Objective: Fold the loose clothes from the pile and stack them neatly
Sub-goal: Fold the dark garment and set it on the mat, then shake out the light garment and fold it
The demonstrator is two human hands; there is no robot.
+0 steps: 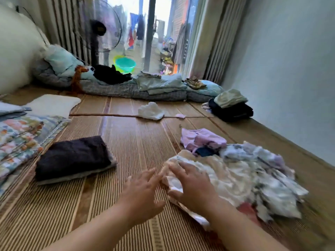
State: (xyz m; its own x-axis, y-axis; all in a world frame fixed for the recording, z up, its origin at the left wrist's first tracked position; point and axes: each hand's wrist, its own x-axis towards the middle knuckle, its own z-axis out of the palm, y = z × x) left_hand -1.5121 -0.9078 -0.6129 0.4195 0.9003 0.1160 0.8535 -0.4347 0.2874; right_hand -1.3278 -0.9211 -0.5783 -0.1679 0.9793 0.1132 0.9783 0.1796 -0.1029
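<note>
Striped bamboo mat covered the floor, with the pile of loose clothes lying at right, near the mat's wall-side edge. The right hand rested on a cream garment at the pile's near-left edge, fingers spread and straight. The left hand reached in just beside it, fingers spread, gripping nothing. Bare mat separated the hands from a folded dark stack at left.

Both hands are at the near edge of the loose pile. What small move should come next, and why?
Probably close the right hand on the cream garment under it and pull it off the pile onto the mat. Both hands are open; the left hand hovers at the garment's edge, and nothing is held yet.
</note>
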